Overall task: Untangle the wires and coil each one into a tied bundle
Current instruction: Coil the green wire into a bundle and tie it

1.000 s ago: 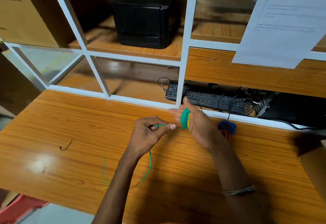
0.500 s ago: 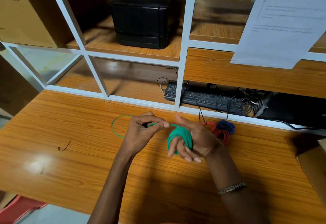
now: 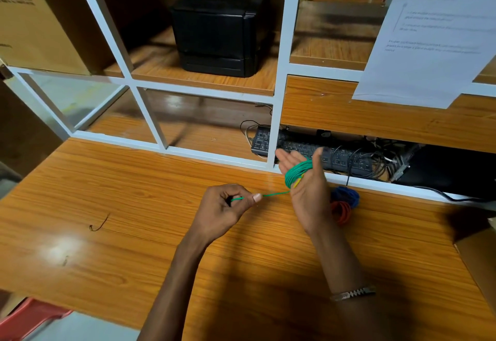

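Looping green wire [image 3: 297, 172] round right hand [image 3: 308, 193], left hand [image 3: 225, 210] seemingly pinching end.

Green wire [image 3: 298, 172]: thin, wound in many turns around the raised right hand [image 3: 308, 187], with a short taut run leading to 9 o'clock. Blue wire bundle [image 3: 346, 196] and red wire bundle [image 3: 342, 210]: coiled, lying touching on the desk at 3 o'clock of the green coil.

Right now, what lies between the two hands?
A short taut stretch of green wire, from the left hand to the coil on the right hand; head view.
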Motion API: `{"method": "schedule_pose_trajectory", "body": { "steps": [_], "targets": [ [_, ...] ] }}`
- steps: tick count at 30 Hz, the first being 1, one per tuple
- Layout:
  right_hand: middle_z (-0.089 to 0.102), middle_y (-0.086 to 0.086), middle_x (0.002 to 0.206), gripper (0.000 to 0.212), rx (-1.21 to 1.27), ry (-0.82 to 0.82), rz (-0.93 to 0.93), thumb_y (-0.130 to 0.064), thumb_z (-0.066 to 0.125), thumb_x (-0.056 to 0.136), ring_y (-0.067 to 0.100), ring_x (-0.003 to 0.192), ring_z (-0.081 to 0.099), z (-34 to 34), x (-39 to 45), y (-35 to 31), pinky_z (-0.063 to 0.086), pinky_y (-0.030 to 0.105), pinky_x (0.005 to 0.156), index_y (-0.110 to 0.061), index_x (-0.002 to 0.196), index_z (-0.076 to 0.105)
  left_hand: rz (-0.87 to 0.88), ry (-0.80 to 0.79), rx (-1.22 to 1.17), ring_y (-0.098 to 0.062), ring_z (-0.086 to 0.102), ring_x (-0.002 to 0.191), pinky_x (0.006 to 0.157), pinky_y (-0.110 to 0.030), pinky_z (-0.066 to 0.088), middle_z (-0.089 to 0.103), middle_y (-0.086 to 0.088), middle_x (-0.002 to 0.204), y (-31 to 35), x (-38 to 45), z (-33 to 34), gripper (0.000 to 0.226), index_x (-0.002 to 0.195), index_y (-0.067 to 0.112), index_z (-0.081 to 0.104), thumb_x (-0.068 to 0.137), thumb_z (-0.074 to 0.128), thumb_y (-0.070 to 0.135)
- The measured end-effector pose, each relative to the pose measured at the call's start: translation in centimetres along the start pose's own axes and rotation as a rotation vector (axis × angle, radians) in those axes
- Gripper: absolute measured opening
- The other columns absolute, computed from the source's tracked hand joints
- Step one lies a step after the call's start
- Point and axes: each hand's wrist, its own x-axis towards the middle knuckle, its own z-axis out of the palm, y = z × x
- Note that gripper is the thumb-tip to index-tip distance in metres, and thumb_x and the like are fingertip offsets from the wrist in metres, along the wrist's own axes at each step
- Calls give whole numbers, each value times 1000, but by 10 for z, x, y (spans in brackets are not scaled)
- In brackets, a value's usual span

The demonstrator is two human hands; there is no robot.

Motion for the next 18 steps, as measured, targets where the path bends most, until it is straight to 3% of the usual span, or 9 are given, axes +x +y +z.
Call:
{"method": "schedule_pose_trajectory", "body": {
  "steps": [3,6,8,10,12,15,18],
  "targets": [
    [64,17,138,91,-303,18,109,-69,29,97,18,128,63,-4,-2,11,41,34,114,-1,157,25,75,84,99,-11,47,59,58,-32,37,55,9,61,4,4,-6,15,77,22,80,87,84,34],
    [75,9,121,95,-574,-50,347,-80,27,92,19,120,68,-7,-5,11,39,45,118,-4,147,45,138,174,168,-9,45,58,57,-34,38,50,11,61,8,8,-14,12,78,23,81,83,88,33],
    [77,15,112,96,-735,-223,522,-82,18,93,24,113,71,-2,-13,9,42,48,115,-4,136,56,179,199,198,-10,45,58,55,-35,37,50,12,62,11,10,-16,11,80,23,83,79,90,31],
    [75,24,109,102,-809,-447,629,-80,10,95,34,105,73,6,-21,7,51,46,102,2,128,61,213,206,218,-13,44,59,55,-37,37,50,11,62,11,12,-17,13,81,23,83,77,92,31],
    [72,30,106,108,-732,-634,696,-77,5,97,36,93,74,9,-25,6,52,40,85,10,126,61,212,209,204,-16,44,60,56,-38,37,48,9,63,7,12,-20,13,83,25,84,77,92,32],
    [73,25,94,117,-516,-889,802,-76,1,97,27,70,74,10,-24,0,52,30,64,25,124,54,178,216,110,-15,48,63,60,-32,38,58,0,67,0,8,-21,10,85,25,85,81,89,33],
    [73,24,79,118,-233,-982,795,-80,17,94,24,54,71,11,-23,-8,52,24,47,29,113,56,154,204,18,-12,58,69,64,-30,43,70,3,74,-4,4,-3,12,86,26,83,88,80,38]
  ]
}}
